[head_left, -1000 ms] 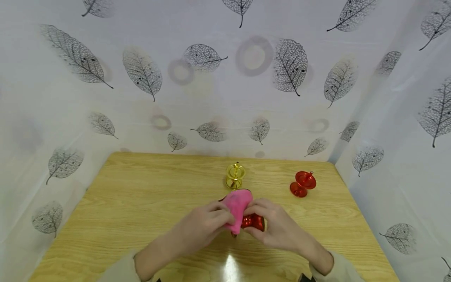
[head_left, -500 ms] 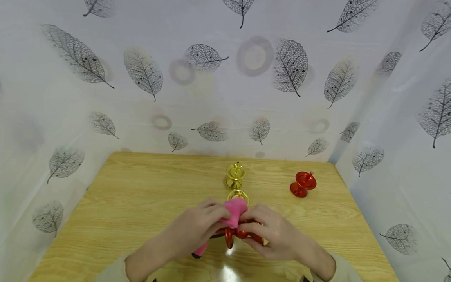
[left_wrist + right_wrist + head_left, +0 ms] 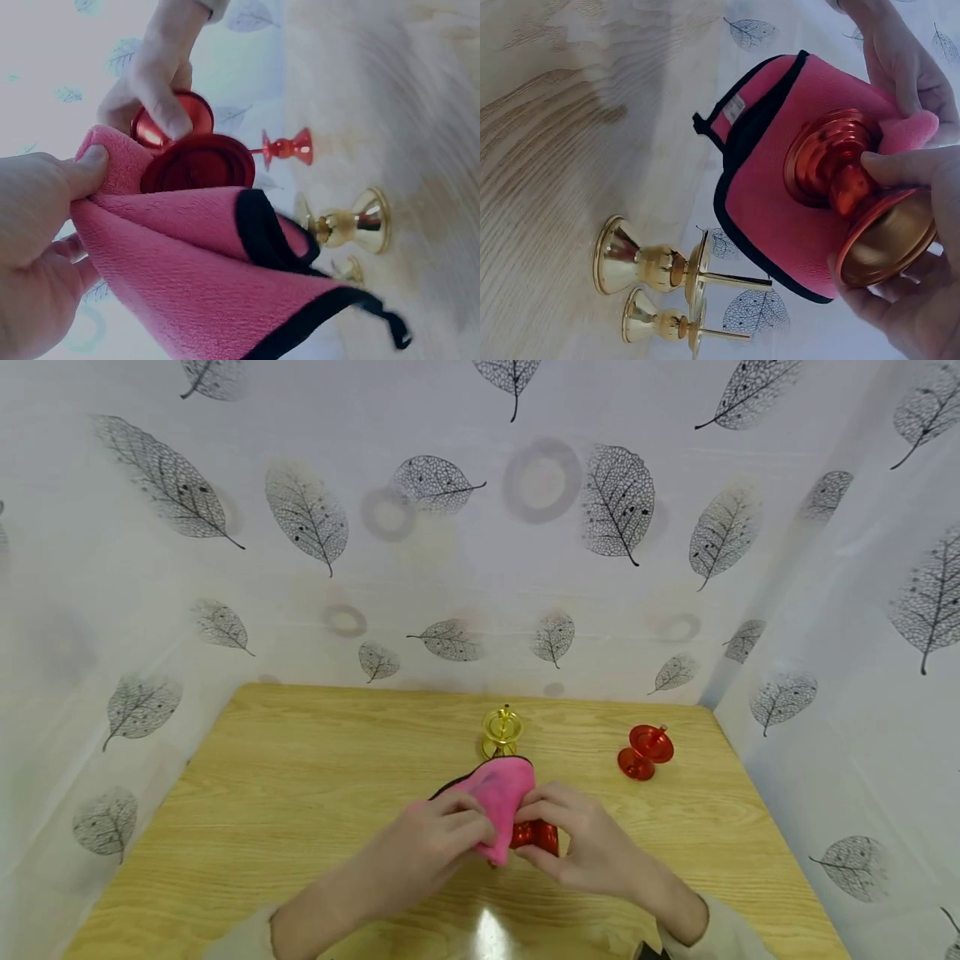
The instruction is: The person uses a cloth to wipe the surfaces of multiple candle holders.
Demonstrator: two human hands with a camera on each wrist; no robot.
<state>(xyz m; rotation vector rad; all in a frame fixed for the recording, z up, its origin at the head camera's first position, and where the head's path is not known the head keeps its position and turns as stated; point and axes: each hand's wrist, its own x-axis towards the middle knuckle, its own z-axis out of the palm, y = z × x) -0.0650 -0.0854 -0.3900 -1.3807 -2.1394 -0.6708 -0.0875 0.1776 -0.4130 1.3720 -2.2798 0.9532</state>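
Note:
My left hand (image 3: 431,852) pinches a pink cloth (image 3: 506,797) with black edging. In the right wrist view the cloth (image 3: 769,195) spreads behind the dish of a red metal candle holder (image 3: 851,184). My right hand (image 3: 585,839) grips that holder by its stem and hollow foot, thumb on the stem. The holder is tilted and raised off the table. From the left wrist side, the dark red dish (image 3: 199,165) shows next to a fold of cloth. In the head view, cloth and fingers hide most of the holder.
Two gold candle holders, a nearer one (image 3: 656,262) and a farther one (image 3: 664,319), stand upright beyond my hands. In the head view the cloth covers the nearer one. Another red candle holder (image 3: 647,752) stands at the right on the wooden table (image 3: 315,743). Leaf-printed sheeting (image 3: 480,560) surrounds the table.
Half a second ago the cloth was lower and bunched, with the nearer gold holder showing. Now the cloth is raised and spread over that view, much as one second ago. Both hands keep their hold.

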